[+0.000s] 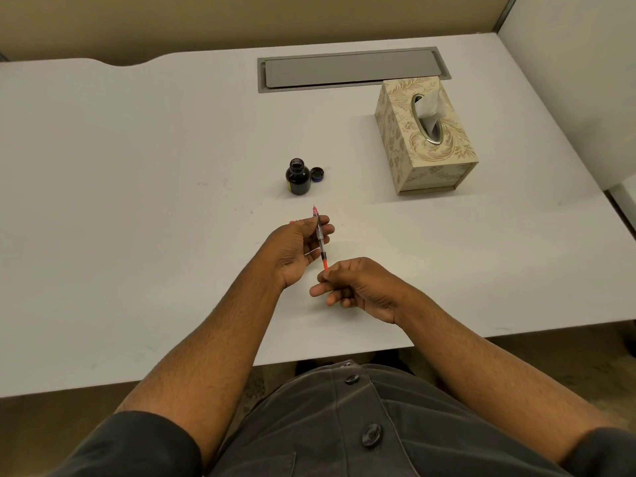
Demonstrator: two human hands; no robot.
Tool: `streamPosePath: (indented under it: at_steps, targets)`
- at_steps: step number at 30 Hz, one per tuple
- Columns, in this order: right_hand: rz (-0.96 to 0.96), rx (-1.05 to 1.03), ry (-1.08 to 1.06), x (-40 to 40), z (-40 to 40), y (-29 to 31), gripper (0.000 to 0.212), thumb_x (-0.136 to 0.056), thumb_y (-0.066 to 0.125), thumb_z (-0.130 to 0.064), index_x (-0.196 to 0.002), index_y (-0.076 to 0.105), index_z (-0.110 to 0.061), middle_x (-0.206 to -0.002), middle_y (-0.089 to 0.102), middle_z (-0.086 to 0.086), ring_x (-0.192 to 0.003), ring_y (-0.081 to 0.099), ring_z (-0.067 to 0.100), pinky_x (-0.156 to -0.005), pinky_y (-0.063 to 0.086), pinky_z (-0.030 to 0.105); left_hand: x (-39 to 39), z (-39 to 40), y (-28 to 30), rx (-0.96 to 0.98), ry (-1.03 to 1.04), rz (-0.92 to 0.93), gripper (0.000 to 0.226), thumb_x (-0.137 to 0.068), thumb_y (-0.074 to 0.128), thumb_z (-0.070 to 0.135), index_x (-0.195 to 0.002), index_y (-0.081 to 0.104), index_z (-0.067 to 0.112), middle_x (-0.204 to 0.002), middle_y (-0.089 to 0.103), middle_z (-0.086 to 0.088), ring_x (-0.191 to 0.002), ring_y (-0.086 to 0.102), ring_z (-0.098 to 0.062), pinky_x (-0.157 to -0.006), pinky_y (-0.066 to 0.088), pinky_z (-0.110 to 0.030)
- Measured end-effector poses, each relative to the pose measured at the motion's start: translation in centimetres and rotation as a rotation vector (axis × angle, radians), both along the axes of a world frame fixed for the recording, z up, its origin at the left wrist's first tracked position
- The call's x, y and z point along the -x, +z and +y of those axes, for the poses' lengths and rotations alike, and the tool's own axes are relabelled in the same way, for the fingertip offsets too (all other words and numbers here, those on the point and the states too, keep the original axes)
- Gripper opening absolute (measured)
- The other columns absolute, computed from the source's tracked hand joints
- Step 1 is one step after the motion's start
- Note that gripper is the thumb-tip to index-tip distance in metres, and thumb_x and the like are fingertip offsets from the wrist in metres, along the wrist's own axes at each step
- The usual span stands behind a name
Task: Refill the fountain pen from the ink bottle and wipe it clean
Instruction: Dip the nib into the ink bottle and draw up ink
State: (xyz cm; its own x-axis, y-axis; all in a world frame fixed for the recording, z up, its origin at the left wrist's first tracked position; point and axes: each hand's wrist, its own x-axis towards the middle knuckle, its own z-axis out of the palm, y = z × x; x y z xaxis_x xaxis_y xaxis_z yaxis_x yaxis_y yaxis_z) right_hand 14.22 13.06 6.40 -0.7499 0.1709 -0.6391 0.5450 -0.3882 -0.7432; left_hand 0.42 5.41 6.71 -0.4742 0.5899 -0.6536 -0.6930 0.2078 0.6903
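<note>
A slim fountain pen with a clear middle and red ends is held above the white desk, nib pointing away toward the ink bottle. My left hand grips its front part between thumb and fingers. My right hand pinches the red rear end with thumb and forefinger. The dark ink bottle stands open a short way beyond the nib. Its black cap lies beside it on the right. A small pink piece peeks out at the left hand's far edge; what it is I cannot tell.
A patterned beige tissue box with a tissue sticking out stands at the back right. Behind it a grey cable-tray lid is set into the desk. A white partition borders the right side.
</note>
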Motion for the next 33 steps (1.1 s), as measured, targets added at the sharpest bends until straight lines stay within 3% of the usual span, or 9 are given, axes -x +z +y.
streamPosePath:
  at_steps: [6, 10, 13, 18, 23, 26, 29, 33]
  targets:
    - [-0.019, -0.077, -0.026, -0.06, -0.15, -0.32, 0.012, -0.088, 0.07, -0.021, -0.083, 0.063, -0.012, -0.098, 0.076, 0.01, -0.063, 0.063, 0.012, -0.056, 0.043, 0.022, -0.15, 0.05, -0.01, 0.004, -0.005, 0.004, 0.022, -0.1, 0.047, 0.02, -0.098, 0.068, 0.014, -0.094, 0.071, -0.003, -0.093, 0.062, -0.016, -0.082, 0.045, -0.029]
    - [-0.03, -0.015, -0.018, -0.17, -0.1, -0.11, 0.022, -0.092, 0.063, -0.029, -0.1, 0.068, -0.009, -0.101, 0.076, 0.009, -0.065, 0.061, 0.012, -0.061, 0.043, 0.024, -0.15, 0.08, -0.18, -0.001, 0.003, 0.0, 0.022, -0.099, 0.047, 0.02, -0.096, 0.068, 0.013, -0.093, 0.071, -0.003, -0.092, 0.063, -0.016, -0.091, 0.043, -0.031]
    - [-0.021, 0.014, -0.003, -0.26, 0.03, -0.02, 0.024, -0.096, 0.056, -0.023, -0.108, 0.069, -0.008, -0.102, 0.075, 0.012, -0.066, 0.062, 0.012, -0.062, 0.044, 0.024, -0.13, 0.04, -0.32, 0.003, 0.004, 0.005, 0.023, -0.099, 0.048, 0.02, -0.096, 0.069, 0.013, -0.092, 0.072, -0.003, -0.092, 0.063, -0.016, -0.09, 0.043, -0.031]
    - [-0.011, -0.047, -0.004, -0.29, -0.05, -0.11, 0.011, -0.094, 0.062, -0.02, -0.089, 0.067, -0.011, -0.099, 0.076, 0.013, -0.061, 0.064, 0.011, -0.056, 0.044, 0.021, -0.4, 0.11, -0.23, 0.015, -0.005, 0.017, 0.022, -0.099, 0.048, 0.02, -0.097, 0.069, 0.014, -0.093, 0.072, -0.003, -0.094, 0.063, -0.017, -0.084, 0.044, -0.03]
    - [-0.046, -0.112, -0.035, -0.11, -0.31, -0.28, 0.015, -0.086, 0.072, -0.022, -0.079, 0.063, -0.012, -0.099, 0.076, 0.011, -0.063, 0.063, 0.012, -0.056, 0.044, 0.023, -0.64, 0.15, -0.22, 0.028, -0.008, 0.016, 0.022, -0.099, 0.047, 0.02, -0.097, 0.069, 0.013, -0.095, 0.072, -0.004, -0.095, 0.063, -0.017, -0.091, 0.043, -0.033]
    - [-0.039, -0.045, -0.037, -0.26, -0.35, -0.14, 0.018, -0.088, 0.07, -0.028, -0.091, 0.066, -0.011, -0.101, 0.076, 0.01, -0.065, 0.062, 0.012, -0.06, 0.044, 0.024, -0.42, -0.02, -0.25, 0.016, -0.006, 0.013, 0.022, -0.099, 0.048, 0.019, -0.096, 0.069, 0.013, -0.092, 0.072, -0.003, -0.096, 0.063, -0.018, -0.094, 0.042, -0.034]
    - [-0.026, 0.064, -0.044, -0.34, -0.19, -0.01, 0.025, -0.095, 0.058, -0.026, -0.11, 0.067, -0.008, -0.104, 0.075, 0.012, -0.069, 0.062, 0.015, -0.062, 0.044, 0.025, -0.12, -0.19, -0.13, 0.019, -0.023, 0.026, 0.022, -0.099, 0.047, 0.02, -0.096, 0.068, 0.015, -0.092, 0.072, -0.001, -0.094, 0.062, -0.016, -0.087, 0.042, -0.031]
    - [0.0, 0.129, -0.046, -0.41, -0.04, 0.14, 0.027, -0.099, 0.048, -0.019, -0.113, 0.066, -0.005, -0.106, 0.074, 0.016, -0.068, 0.065, 0.015, -0.059, 0.046, 0.022, 0.05, -0.13, 0.24, 0.02, -0.013, 0.037, 0.022, -0.099, 0.047, 0.019, -0.096, 0.069, 0.015, -0.092, 0.072, -0.001, -0.092, 0.062, -0.015, -0.083, 0.042, -0.03]
